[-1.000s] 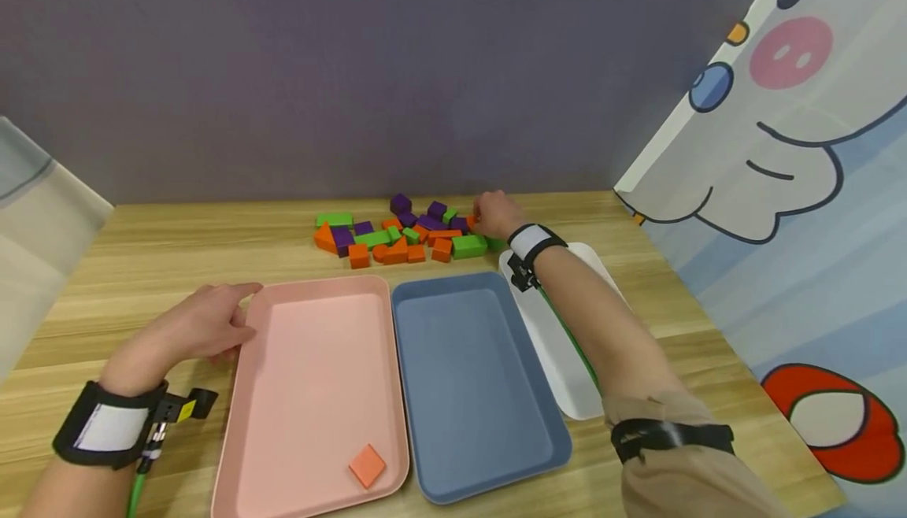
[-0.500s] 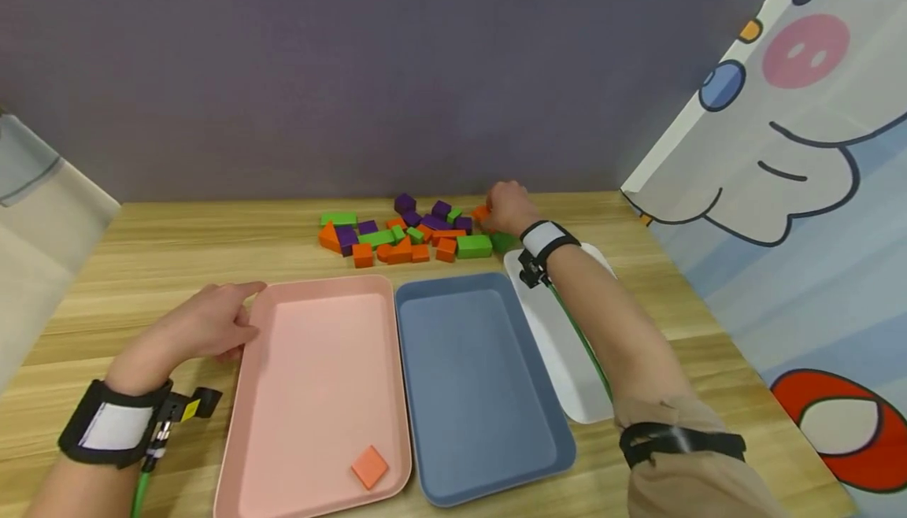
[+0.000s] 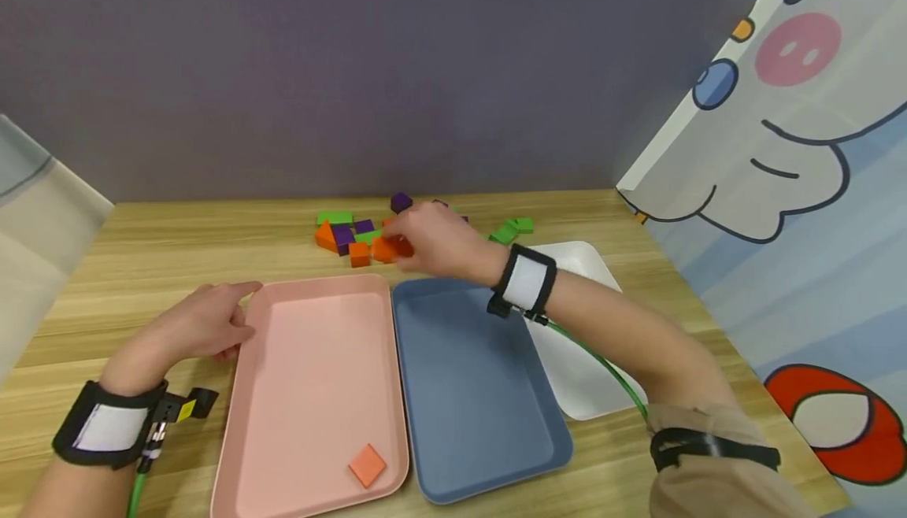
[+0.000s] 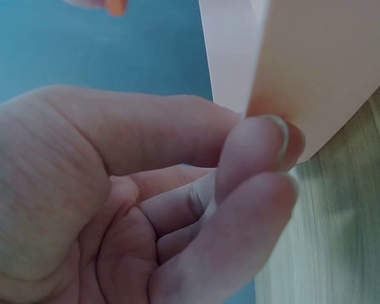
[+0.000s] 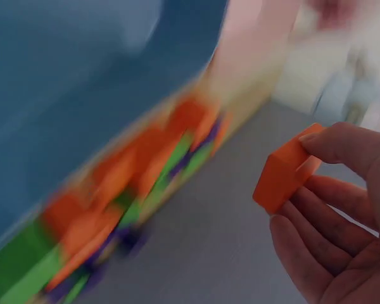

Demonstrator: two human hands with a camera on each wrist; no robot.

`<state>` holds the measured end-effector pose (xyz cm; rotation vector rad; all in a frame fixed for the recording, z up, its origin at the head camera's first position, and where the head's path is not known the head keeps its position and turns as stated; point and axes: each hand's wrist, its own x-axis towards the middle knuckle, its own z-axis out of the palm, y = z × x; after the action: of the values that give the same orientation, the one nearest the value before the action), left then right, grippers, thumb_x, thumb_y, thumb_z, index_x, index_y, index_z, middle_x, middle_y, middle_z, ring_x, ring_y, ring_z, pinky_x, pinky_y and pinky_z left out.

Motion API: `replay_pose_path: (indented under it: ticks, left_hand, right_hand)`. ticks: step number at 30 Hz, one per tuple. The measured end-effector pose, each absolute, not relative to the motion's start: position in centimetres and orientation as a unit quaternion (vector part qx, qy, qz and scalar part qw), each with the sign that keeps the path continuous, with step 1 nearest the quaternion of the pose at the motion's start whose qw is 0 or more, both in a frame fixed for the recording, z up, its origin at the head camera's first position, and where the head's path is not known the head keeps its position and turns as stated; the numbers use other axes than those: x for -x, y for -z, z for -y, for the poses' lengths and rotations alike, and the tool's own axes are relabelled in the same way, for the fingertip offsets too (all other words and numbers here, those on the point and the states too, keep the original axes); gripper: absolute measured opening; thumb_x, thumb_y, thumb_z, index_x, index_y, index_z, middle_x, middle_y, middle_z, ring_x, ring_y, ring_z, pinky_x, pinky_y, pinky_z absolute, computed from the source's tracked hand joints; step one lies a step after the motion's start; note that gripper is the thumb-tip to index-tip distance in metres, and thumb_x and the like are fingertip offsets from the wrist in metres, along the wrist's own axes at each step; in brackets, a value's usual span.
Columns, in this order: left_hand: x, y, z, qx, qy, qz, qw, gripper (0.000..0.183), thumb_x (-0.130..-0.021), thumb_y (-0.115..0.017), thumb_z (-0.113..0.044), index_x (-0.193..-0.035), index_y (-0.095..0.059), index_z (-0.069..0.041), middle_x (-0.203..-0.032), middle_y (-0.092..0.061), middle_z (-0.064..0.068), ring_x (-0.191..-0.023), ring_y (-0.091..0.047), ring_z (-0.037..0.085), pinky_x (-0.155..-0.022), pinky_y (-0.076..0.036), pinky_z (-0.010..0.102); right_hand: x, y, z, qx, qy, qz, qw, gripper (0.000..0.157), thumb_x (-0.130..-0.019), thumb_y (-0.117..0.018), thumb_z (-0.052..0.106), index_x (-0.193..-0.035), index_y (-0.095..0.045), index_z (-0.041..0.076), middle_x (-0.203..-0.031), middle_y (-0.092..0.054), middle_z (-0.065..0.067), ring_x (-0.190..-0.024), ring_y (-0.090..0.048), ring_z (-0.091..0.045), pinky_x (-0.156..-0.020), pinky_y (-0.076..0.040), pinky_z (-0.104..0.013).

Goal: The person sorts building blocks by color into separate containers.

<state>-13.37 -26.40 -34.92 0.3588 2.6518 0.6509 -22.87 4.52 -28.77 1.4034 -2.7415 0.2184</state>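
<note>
My left hand (image 3: 201, 317) rests at the left side of the pink tray (image 3: 319, 360), near its far corner. Its index finger reaches the rim and its thumb touches the side; the left wrist view shows the fingertips against the pale wall. Over the front of a pile of coloured blocks, my right hand (image 3: 442, 242) pinches an orange block (image 5: 285, 171) between thumb and fingers. That hand hides several blocks in the head view. A flat orange square block (image 3: 367, 465) lies in the pink tray's near right corner.
A blue tray (image 3: 475, 384) stands beside the pink one, and a white tray (image 3: 581, 368) is partly under my right forearm. Green blocks (image 3: 505, 233) lie right of the pile, purple and orange ones left. A grey wall (image 3: 354, 69) closes off the back.
My right hand has moved left from the right end of the pile to its middle, now with an orange block in its fingers. My left hand keeps its place.
</note>
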Motion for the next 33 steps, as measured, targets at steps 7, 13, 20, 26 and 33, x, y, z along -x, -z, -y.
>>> replay_pose_path:
  ticks: [7, 13, 20, 26, 33]
  left_hand:
    - [13.4, 35.0, 26.4, -0.125, -0.223, -0.947, 0.192, 0.067, -0.083, -0.056, -0.006, -0.138, -0.025, 0.015, -0.054, -0.054, -0.001, -0.047, -0.053, 0.013, -0.051, -0.040, 0.027]
    - [13.4, 35.1, 26.4, -0.131, -0.223, -0.947, 0.190, 0.067, -0.083, -0.057, -0.006, -0.138, -0.024, 0.016, -0.054, -0.054, -0.001, -0.047, -0.053, 0.012, -0.054, -0.041, 0.028]
    - [13.3, 35.0, 26.4, -0.126, -0.227, -0.946, 0.192, 0.067, -0.083, -0.056, -0.006, -0.138, -0.025, 0.015, -0.055, -0.053, -0.001, -0.047, -0.052, 0.013, -0.050, -0.040, 0.028]
    - [13.3, 35.0, 26.4, -0.127, -0.230, -0.945, 0.192, 0.068, -0.081, -0.056, -0.005, -0.138, -0.025, 0.016, -0.055, -0.054, -0.001, -0.047, -0.053, 0.013, -0.047, -0.041, 0.028]
    - [13.4, 34.9, 26.4, -0.131, -0.228, -0.945, 0.192, 0.068, -0.082, -0.056, -0.004, -0.137, -0.024, 0.017, -0.055, -0.055, -0.001, -0.047, -0.054, 0.013, -0.049, -0.041, 0.028]
  right_hand:
    - [15.0, 30.6, -0.2, -0.594, -0.028, 0.803, -0.031, 0.021, -0.087, -0.063, 0.037, -0.100, -0.066, 0.021, -0.083, -0.060, 0.011, -0.073, -0.050, -0.004, -0.068, -0.041, -0.017]
    - [11.3, 32.9, 1.3, -0.635, 0.027, 0.767, -0.087, 0.012, -0.090, -0.060, 0.033, -0.097, -0.064, 0.026, -0.078, -0.052, 0.014, -0.071, -0.048, -0.001, -0.065, -0.040, -0.016]
    - [10.2, 34.3, 1.7, -0.639, 0.051, 0.762, -0.098, 0.010, -0.090, -0.059, 0.025, -0.098, -0.065, 0.027, -0.081, -0.054, 0.014, -0.073, -0.050, 0.001, -0.068, -0.043, -0.016]
    - [10.2, 35.4, 1.5, -0.633, 0.060, 0.763, -0.114, 0.012, -0.091, -0.057, 0.022, -0.098, -0.066, 0.027, -0.081, -0.055, 0.014, -0.072, -0.052, 0.001, -0.066, -0.043, -0.016]
    - [10.3, 35.9, 1.2, -0.640, 0.047, 0.760, -0.104, 0.011, -0.088, -0.060, 0.020, -0.094, -0.065, 0.027, -0.079, -0.054, 0.014, -0.072, -0.053, 0.000, -0.062, -0.042, -0.017]
